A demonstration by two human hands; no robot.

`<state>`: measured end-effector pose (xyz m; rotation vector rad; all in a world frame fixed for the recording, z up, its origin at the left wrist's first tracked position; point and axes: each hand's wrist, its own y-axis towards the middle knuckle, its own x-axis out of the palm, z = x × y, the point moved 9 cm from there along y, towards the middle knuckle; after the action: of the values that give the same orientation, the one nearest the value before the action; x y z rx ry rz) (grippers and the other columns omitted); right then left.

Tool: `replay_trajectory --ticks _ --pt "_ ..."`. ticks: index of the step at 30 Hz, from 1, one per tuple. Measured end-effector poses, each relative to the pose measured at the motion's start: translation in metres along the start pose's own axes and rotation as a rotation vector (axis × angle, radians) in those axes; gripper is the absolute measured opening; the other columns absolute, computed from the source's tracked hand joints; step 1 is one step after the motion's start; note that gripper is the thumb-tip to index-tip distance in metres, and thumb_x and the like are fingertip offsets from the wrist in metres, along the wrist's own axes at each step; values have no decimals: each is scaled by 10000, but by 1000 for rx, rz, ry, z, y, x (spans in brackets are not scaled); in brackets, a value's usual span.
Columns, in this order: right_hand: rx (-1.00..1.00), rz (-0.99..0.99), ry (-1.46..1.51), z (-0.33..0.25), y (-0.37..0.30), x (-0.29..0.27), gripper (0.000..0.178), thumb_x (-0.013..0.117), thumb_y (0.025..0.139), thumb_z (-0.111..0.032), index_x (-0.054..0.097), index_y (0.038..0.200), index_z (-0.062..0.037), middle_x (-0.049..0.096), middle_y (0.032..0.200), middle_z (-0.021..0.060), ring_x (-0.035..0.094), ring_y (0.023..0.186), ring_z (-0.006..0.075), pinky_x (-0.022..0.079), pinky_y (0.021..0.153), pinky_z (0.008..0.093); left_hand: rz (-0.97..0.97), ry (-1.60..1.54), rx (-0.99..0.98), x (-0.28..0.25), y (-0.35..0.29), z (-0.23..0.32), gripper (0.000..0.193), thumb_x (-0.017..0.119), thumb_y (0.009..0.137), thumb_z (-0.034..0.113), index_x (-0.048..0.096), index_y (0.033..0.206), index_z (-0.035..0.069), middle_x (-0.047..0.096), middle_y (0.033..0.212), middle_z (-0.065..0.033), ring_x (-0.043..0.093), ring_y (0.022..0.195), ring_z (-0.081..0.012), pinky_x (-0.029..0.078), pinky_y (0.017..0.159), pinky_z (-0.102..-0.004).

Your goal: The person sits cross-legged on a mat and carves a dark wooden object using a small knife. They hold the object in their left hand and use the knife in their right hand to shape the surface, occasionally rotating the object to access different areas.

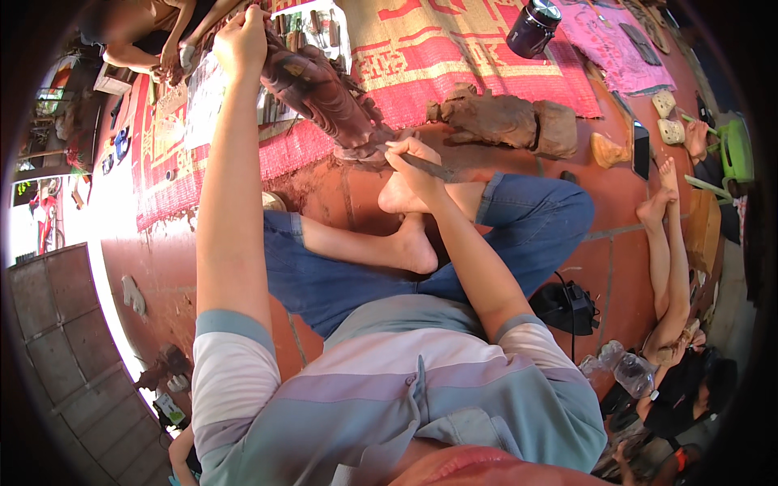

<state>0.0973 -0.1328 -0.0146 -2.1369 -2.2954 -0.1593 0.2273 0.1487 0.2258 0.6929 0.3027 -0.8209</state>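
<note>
A reddish-brown carved wooden statue [320,93] leans toward the upper left, its base on the tiled floor by the mat's edge. My left hand [241,44], arm stretched far forward, is closed at the statue's top end; its fingers partly hide what they grip there. Near the base my right hand [415,162] is closed round a slim dark carving tool [431,168]. The tool's tip is close to the base, but whether it touches the wood I cannot tell. My bare feet and crossed legs lie just below.
Right of the statue lie rough brown wood blocks [494,121]. A red and yellow woven mat [454,57] spreads ahead, with several carving tools [312,32] on paper and a dark jar [533,31]. Other people sit at the upper left and right. A black device [567,308] lies by my right knee.
</note>
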Motion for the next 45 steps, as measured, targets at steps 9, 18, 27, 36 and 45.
replay_trajectory --ticks 9,18,27,36,45 --pt "126 36 363 28 -28 -30 59 642 793 -41 598 829 -24 636 988 100 556 869 82 439 785 236 1 -26 31 2 6 -4 279 554 758 327 720 734 105 630 626 -36 579 624 -118 452 643 -261" --pt "118 17 367 24 -20 -16 60 634 804 -36 590 843 -27 634 968 85 547 850 58 447 766 223 -15 -17 15 -1 2 3 275 548 749 322 718 709 110 630 635 -12 578 633 -108 448 647 -256" --pt "-127 36 -175 -27 9 -4 72 648 743 -76 593 759 -33 644 784 72 604 811 150 459 761 289 -16 -41 33 2 2 0 279 542 768 316 719 722 105 633 636 -4 586 638 -107 451 649 -255" --pt "-46 -2 -169 -18 17 -9 37 633 739 -55 599 744 -44 609 717 19 544 691 64 451 676 218 9 -25 28 2 4 -6 317 533 743 403 733 774 160 633 638 -92 621 653 -212 480 686 -319" --pt "25 -76 -18 2 27 0 47 614 762 -47 588 802 -45 583 726 -11 504 677 39 416 615 213 12 -36 16 -1 -2 2 288 542 763 350 724 736 129 632 633 -32 588 632 -130 457 645 -268"
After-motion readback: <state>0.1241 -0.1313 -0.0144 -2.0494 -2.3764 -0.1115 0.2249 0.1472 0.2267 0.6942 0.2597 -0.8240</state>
